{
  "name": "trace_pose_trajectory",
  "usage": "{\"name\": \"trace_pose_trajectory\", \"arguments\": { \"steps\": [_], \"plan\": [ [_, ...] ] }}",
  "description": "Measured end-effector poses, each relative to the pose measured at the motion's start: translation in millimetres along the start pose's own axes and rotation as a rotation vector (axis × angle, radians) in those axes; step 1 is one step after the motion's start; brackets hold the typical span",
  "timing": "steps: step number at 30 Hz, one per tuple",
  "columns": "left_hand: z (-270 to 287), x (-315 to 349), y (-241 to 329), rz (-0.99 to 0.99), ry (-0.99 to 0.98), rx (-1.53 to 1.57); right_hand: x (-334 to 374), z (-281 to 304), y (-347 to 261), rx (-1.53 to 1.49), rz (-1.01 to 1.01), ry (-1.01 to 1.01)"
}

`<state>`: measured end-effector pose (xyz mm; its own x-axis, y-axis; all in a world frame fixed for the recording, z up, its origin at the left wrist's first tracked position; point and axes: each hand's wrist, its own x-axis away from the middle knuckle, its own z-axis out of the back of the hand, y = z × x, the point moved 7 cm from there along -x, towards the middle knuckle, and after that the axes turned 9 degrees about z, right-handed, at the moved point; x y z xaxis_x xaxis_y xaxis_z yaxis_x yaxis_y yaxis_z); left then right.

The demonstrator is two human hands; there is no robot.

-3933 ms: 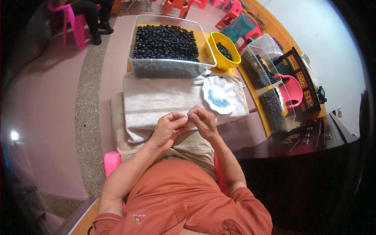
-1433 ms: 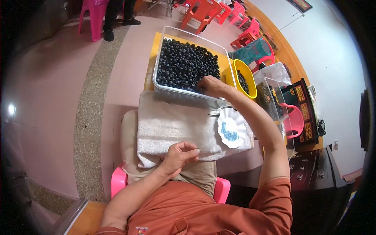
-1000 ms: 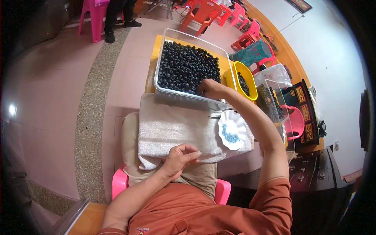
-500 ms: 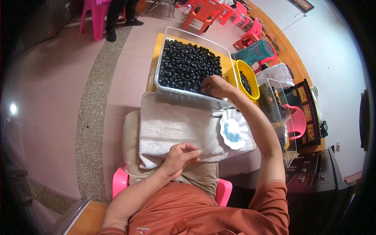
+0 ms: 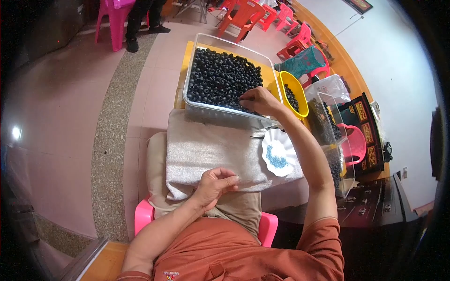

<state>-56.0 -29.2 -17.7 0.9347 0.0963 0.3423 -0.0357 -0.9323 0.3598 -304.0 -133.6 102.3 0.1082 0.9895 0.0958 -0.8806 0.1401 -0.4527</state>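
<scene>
A clear plastic tub [image 5: 225, 114] holds a heap of small round black pieces with holes [image 5: 220, 77], like beads. At the tub's near right corner my right hand [image 5: 260, 100] is closed, its fingertips bent down against the black pieces; whatever they hold is hidden. My left hand [image 5: 215, 186] hovers over my lap at the near edge of a white towel [image 5: 206, 154], thumb and index finger pressed together; anything between them is too small to make out. Beneath my right forearm, a white scalloped dish [image 5: 290, 154] on the towel contains tiny blue grains [image 5: 276, 159].
Right of the tub stands a yellow basin [image 5: 307, 110] with more black pieces. Farther right are other clear bins [image 5: 344, 187]. A thin dark tool [image 5: 257, 137] lies beside the dish. Red chairs [image 5: 241, 18] and a person's legs [image 5: 140, 18] are at the back.
My right hand has shifted very slightly up and left among the black pieces, its fingers still bent. The left hand keeps its pinch almost unmoved. The whole view has drifted a little.
</scene>
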Motion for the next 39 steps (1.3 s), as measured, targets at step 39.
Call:
{"name": "trace_pose_trajectory", "arguments": {
  "steps": [39],
  "plan": [
    [-3.6, 1.5, 2.2, -0.057, -0.01, -0.107, 71.9, 26.1, -21.2, -0.647, 0.146, 0.45]
  ]
}}
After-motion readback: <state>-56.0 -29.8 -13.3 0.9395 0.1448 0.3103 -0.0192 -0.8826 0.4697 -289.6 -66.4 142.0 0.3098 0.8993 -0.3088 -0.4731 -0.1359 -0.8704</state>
